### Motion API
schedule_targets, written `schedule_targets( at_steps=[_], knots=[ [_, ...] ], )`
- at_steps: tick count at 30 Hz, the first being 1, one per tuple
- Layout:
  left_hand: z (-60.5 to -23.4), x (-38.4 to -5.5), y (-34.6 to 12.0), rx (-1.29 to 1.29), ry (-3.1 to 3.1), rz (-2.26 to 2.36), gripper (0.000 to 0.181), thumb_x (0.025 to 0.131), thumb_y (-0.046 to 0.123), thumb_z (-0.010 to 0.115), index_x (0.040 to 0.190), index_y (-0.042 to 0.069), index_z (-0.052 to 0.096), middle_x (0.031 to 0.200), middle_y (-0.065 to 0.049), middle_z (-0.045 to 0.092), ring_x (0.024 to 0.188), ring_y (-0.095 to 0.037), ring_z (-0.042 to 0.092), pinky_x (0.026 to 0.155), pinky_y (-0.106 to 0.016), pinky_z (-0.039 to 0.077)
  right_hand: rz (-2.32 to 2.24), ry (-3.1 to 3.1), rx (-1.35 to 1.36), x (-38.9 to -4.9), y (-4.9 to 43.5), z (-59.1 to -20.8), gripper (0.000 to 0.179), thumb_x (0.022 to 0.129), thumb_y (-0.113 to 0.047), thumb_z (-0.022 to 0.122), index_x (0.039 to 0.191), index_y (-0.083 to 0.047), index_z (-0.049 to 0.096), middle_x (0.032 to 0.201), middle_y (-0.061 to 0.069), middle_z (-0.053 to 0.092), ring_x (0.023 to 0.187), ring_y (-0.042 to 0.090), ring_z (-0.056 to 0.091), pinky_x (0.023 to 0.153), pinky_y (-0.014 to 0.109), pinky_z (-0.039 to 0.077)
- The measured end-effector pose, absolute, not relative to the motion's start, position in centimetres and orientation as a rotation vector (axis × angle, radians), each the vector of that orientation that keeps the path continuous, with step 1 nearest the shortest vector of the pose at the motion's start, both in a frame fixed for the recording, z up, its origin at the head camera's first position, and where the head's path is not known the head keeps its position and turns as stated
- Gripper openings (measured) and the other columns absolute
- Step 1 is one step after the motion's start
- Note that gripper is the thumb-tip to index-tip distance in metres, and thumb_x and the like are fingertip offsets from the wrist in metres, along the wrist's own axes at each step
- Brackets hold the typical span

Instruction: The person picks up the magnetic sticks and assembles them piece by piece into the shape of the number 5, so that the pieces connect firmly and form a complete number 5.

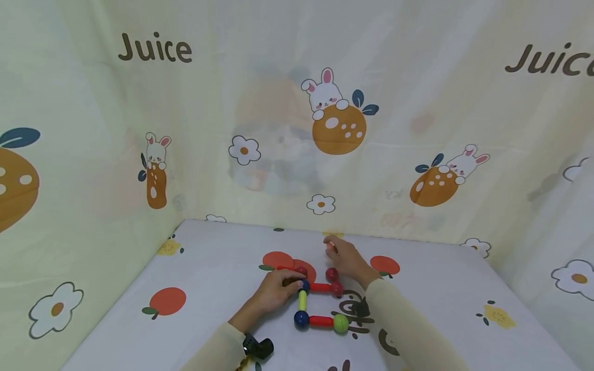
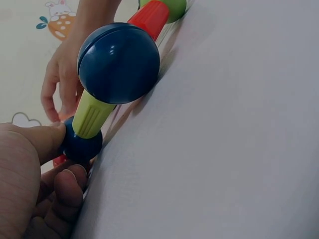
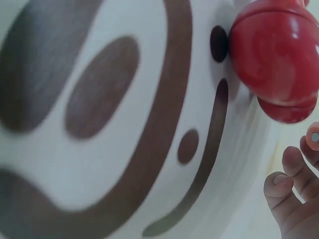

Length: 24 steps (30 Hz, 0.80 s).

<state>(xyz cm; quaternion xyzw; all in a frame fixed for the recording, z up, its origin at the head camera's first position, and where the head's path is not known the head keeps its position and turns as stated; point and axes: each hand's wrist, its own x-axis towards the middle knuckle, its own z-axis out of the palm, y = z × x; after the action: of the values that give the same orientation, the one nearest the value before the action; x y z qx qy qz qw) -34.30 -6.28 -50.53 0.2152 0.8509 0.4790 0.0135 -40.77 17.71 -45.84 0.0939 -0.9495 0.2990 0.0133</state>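
Note:
My left hand (image 1: pixel 274 289) pinches a blue ball (image 1: pixel 303 286) of a ball-and-rod magnetic construction toy lying on the table. From that ball a yellow-green rod (image 1: pixel 302 301) runs to a nearer blue ball (image 2: pixel 119 63). A red rod (image 1: pixel 321 321) links the nearer ball to a green ball (image 1: pixel 341 323). Another red rod (image 1: pixel 320 287) leads to a red ball (image 1: pixel 336 288), with a second red ball (image 1: pixel 331 274) just behind it. Beyond these, my right hand (image 1: pixel 347 259) holds an orange rod (image 3: pixel 314 137), whose metal-tipped end shows between the fingers.
Behind my left hand, one more red ball (image 1: pixel 301 270) and a red rod (image 1: pixel 284 268) are partly hidden. A printed cloth covers the table (image 1: pixel 209 273), and printed curtains (image 1: pixel 278 103) stand at the back and both sides.

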Motion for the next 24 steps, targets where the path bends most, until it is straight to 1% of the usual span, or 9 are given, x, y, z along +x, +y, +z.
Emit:
schedule_targets(
  at_steps=[2,7,12,19,24],
  knots=[
    [-50.5,-34.2,-6.2,0.658,2.653,1.487,0.027,0.099,0.03,0.066,0.124,0.021,0.074,0.117,0.008,0.069,0.109,-0.014,0.057,0.097,-0.04,0.05,0.937,-2.961,0.281,-40.6,17.9,-45.7,0.036,0.104,-0.021,0.057,0.14,-0.015,0.054,0.12,0.01,0.064,0.102,0.025,0.058,0.089,0.043,0.055],
    [-50.5,-34.0,-6.0,0.65,2.643,1.481,0.028,0.1,0.029,0.066,0.125,0.019,0.073,0.118,0.007,0.068,0.108,-0.015,0.056,0.096,-0.04,0.05,0.914,-2.948,0.241,-40.4,18.8,-45.7,0.038,0.103,-0.021,0.059,0.141,-0.017,0.053,0.11,0.007,0.063,0.096,0.023,0.056,0.079,0.036,0.054],
    [-50.4,-33.8,-5.9,0.64,2.644,1.486,0.028,0.099,0.028,0.066,0.125,0.018,0.073,0.118,0.007,0.068,0.109,-0.015,0.056,0.096,-0.039,0.05,0.899,-2.926,0.259,-40.2,19.3,-45.7,0.039,0.103,-0.022,0.059,0.141,-0.018,0.052,0.104,0.005,0.061,0.093,0.022,0.055,0.074,0.034,0.051],
    [-50.5,-33.9,-6.0,0.64,2.652,1.469,0.027,0.1,0.029,0.066,0.125,0.021,0.073,0.118,0.01,0.068,0.111,-0.015,0.056,0.098,-0.041,0.049,0.899,-2.931,0.261,-39.4,19.6,-44.9,0.04,0.102,-0.02,0.06,0.14,-0.013,0.05,0.097,0.007,0.058,0.085,0.023,0.054,0.067,0.033,0.048],
    [-50.4,-34.1,-6.2,0.644,2.665,1.47,0.027,0.1,0.028,0.066,0.124,0.021,0.073,0.118,0.009,0.068,0.112,-0.016,0.056,0.097,-0.042,0.05,0.918,-2.916,0.237,-39.2,19.7,-44.4,0.037,0.102,-0.02,0.061,0.137,-0.015,0.05,0.096,0.008,0.057,0.083,0.022,0.054,0.067,0.032,0.048]
  ],
)
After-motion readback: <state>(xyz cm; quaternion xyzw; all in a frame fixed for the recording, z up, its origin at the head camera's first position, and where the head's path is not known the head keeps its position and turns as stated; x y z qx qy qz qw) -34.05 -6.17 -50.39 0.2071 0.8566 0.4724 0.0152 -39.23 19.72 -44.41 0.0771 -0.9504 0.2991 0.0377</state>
